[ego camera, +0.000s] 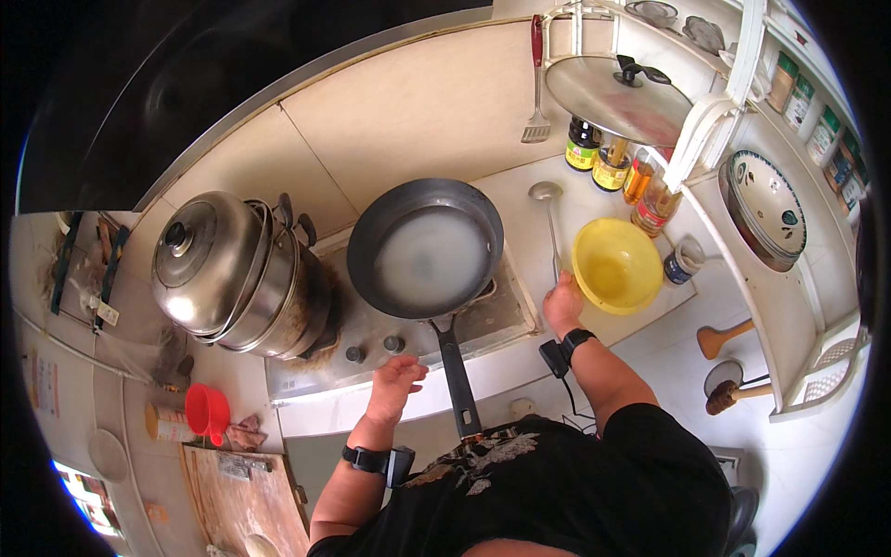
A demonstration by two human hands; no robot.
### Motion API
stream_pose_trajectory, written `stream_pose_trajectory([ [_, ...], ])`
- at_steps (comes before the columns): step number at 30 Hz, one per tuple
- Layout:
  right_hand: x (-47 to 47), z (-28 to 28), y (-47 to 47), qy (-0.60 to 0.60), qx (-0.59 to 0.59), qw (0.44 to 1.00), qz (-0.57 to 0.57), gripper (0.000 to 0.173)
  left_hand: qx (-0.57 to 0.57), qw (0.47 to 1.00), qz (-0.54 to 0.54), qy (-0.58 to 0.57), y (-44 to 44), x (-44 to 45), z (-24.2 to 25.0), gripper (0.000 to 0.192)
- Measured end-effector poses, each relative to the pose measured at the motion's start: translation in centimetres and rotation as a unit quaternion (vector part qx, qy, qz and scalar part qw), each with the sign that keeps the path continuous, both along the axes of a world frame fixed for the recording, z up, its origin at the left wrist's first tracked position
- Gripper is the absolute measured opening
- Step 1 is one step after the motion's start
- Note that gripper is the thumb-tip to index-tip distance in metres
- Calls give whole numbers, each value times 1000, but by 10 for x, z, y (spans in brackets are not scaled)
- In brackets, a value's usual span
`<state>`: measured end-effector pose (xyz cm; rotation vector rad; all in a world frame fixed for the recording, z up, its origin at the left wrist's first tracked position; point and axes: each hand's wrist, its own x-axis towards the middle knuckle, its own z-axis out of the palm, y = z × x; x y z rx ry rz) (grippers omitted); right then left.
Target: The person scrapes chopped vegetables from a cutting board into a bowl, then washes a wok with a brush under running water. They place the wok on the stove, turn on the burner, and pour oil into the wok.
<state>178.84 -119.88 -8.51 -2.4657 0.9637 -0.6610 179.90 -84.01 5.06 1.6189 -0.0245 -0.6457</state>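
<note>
A dark frying pan (424, 306) sits on the gas stove (511, 310), holding cloudy whitish liquid (431, 257). Its black handle (456, 383) points toward my body. My left hand (395, 381) hovers by the stove's front edge, empty, with loosely bent fingers, close to the control knobs (393, 344). At the right of the stove, my right hand (562, 305) closes around the handle end of a metal ladle (546, 191), whose head lies toward the wall. Beside that hand stands a yellow plastic bowl (616, 264) with a little liquid at its bottom.
Left of the pan stands a lidded steel steamer pot (216, 271). Several sauce bottles (612, 167) line the back right, below a glass lid (619, 97) on a white rack (724, 118). A small jar (684, 261), red scoop (207, 411) and wooden board (243, 498) are nearby.
</note>
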Motion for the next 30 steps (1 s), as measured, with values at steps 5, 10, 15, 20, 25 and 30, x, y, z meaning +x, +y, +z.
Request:
stream_pose_trajectory([
  [5,2,-1,-5,33,-76,996,26,27,-26,994,-97,44,-8,-11,-3,38],
  [10,-7,35,28,-66,-98,988,99,31,-91,981,-137,106,-21,-15,-7,39],
  [15,-13,86,103,35,541,790,287,36,-137,959,-143,201,-30,-18,0,46],
  [20,-22,111,147,57,684,644,336,35,-179,940,-193,216,-33,-29,7,49],
  [25,-23,112,153,29,756,554,348,35,-252,916,-172,262,-35,-33,5,43],
  [30,-22,115,149,58,760,535,363,38,-304,908,-94,273,-45,-46,5,31],
])
